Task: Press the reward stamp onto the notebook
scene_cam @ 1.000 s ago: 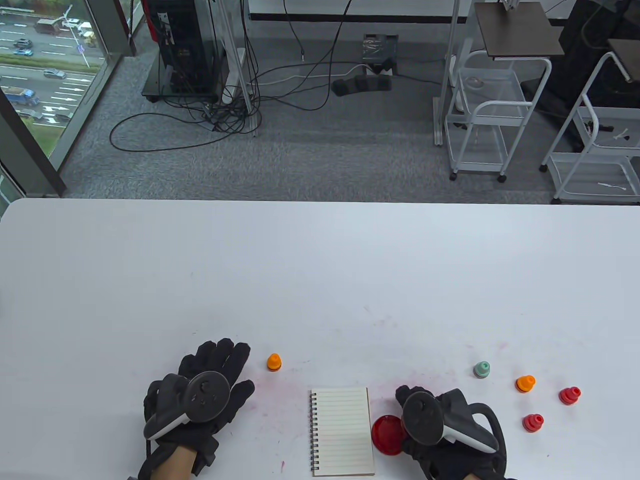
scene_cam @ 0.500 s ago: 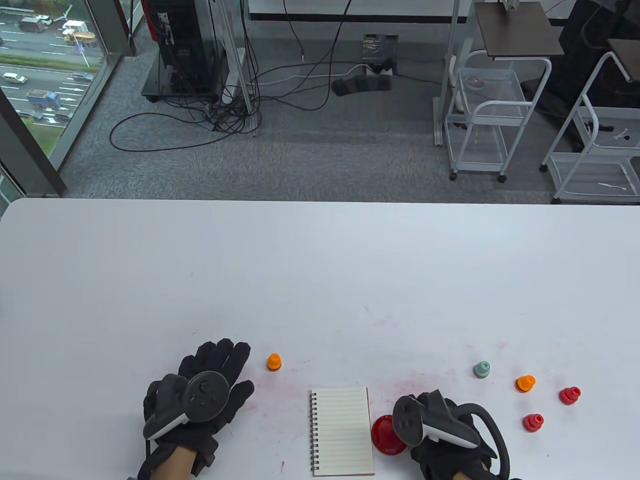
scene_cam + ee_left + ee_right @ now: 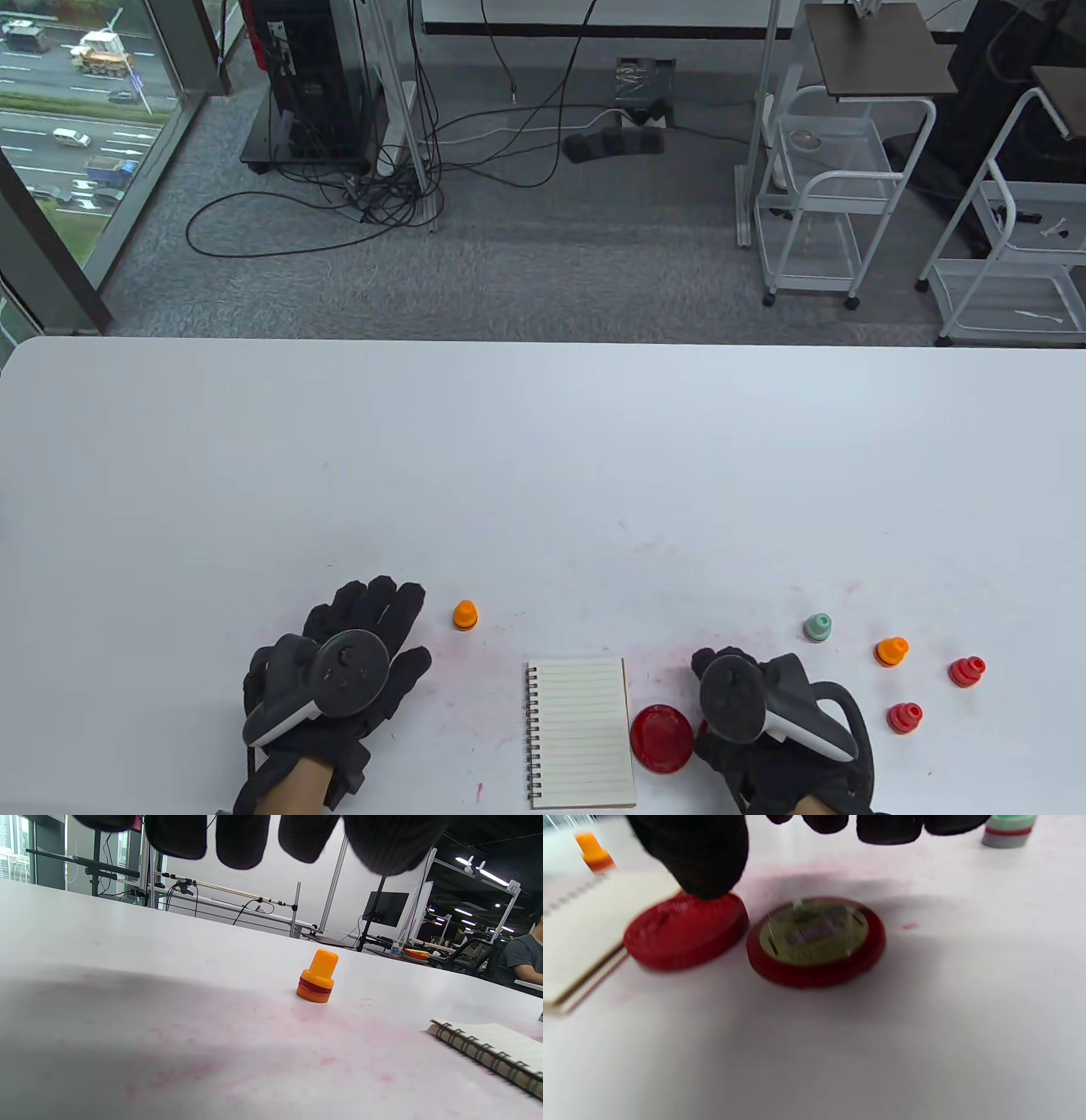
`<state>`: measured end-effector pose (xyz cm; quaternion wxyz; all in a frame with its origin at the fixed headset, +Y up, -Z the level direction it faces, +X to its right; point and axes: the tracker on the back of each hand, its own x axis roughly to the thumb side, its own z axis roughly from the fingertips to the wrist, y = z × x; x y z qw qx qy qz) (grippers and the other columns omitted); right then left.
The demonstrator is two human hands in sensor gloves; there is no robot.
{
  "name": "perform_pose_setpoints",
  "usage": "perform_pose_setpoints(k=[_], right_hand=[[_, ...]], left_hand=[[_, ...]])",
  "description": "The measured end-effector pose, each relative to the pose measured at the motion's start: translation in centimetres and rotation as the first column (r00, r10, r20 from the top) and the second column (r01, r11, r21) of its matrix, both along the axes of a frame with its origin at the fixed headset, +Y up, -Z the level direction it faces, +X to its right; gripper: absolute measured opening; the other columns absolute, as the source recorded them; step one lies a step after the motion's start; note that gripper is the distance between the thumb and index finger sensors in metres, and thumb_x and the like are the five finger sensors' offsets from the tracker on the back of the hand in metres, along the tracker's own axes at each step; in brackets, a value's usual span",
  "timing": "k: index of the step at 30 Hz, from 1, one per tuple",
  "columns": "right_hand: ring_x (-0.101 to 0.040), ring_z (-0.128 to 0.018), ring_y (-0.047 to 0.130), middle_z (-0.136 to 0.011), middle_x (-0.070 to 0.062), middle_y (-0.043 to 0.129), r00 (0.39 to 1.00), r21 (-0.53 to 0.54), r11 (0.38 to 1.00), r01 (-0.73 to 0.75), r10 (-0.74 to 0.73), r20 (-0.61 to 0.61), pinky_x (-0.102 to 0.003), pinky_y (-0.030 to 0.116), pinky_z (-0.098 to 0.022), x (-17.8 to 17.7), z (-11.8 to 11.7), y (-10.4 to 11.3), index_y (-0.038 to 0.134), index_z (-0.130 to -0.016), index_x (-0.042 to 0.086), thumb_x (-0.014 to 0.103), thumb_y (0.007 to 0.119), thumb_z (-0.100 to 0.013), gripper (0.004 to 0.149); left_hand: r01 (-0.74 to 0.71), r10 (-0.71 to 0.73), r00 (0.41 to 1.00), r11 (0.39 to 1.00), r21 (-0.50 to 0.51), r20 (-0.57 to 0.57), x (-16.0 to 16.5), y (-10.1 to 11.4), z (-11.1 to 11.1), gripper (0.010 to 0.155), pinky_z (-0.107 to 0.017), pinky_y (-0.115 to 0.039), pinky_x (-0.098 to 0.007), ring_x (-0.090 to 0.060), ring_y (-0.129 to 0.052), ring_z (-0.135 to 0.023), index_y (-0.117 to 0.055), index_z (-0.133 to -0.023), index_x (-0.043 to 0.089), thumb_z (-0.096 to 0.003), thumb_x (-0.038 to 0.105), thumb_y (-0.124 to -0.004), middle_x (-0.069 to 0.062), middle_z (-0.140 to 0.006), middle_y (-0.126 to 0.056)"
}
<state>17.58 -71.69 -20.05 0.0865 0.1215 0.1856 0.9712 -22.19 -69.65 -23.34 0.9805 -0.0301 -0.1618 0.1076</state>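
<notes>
A small spiral notebook (image 3: 581,730) lies open on a blank lined page near the front edge; its corner shows in the left wrist view (image 3: 488,1043). A red round lid (image 3: 662,737) lies right of it, and shows in the right wrist view (image 3: 685,929). Beside the lid there, a red ink pad (image 3: 814,938) with a yellowish face lies uncovered under my right hand (image 3: 747,705), which holds nothing. Its thumb (image 3: 700,857) hangs over the lid's far edge. An orange stamp (image 3: 464,613) stands upright ahead of my left hand (image 3: 365,637), which rests flat, fingers spread.
Several more stamps stand right of my right hand: green (image 3: 817,627), orange (image 3: 891,651), red (image 3: 966,671) and red (image 3: 904,717). Pink ink smears mark the white table (image 3: 543,475) around the notebook. The floor lies beyond the far edge.
My right hand dipped toward the front edge, then shifted right off the red lid, which now shows fully. My left hand and the stamps have not moved.
</notes>
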Motion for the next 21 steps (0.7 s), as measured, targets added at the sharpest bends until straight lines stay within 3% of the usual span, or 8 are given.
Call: perform_pose_setpoints(k=[3,12,21], right_hand=[[-0.053,-0.095,0.058,-0.113,-0.017,0.043,0.994,0.096,0.989,0.109,-0.109,-0.002,-0.07,0.058,-0.066,0.6,-0.1,0.5,0.038,-0.109,0.016,0.041,0.077,-0.048,0.077],[-0.052,-0.092,0.064,-0.11,-0.017,0.053,0.977,0.247,0.948,0.202,-0.213,0.016,-0.071,0.06,-0.064,2.0,0.0,1.8,0.048,-0.107,0.016,0.043,0.075,-0.048,0.07],[-0.05,-0.088,0.069,-0.109,-0.017,0.057,0.971,0.305,0.926,0.225,-0.24,0.012,-0.068,0.064,-0.063,2.0,0.1,2.2,0.051,-0.106,0.016,0.042,0.074,-0.049,0.067]], left_hand=[[0.005,-0.005,1.0,1.0,-0.006,0.004,0.1,-0.1,0.0,0.074,-0.073,-0.055,-0.071,-0.051,-0.059,-0.107,-0.05,-0.117,0.025,-0.0526,0.056,-0.068,-0.017,-0.122,-0.053],[0.011,-0.011,1.0,1.0,-0.022,-0.001,0.1,-0.2,0.0,0.074,-0.073,-0.055,-0.07,-0.051,-0.059,-0.107,-0.051,-0.117,0.024,-0.0524,0.056,-0.068,-0.016,-0.122,-0.053],[0.001,0.0,1.0,0.998,-0.059,0.017,1.2,-0.9,-0.4,0.076,-0.074,-0.055,-0.07,-0.051,-0.059,-0.107,-0.049,-0.117,0.023,-0.0518,0.056,-0.07,-0.017,-0.123,-0.052]])
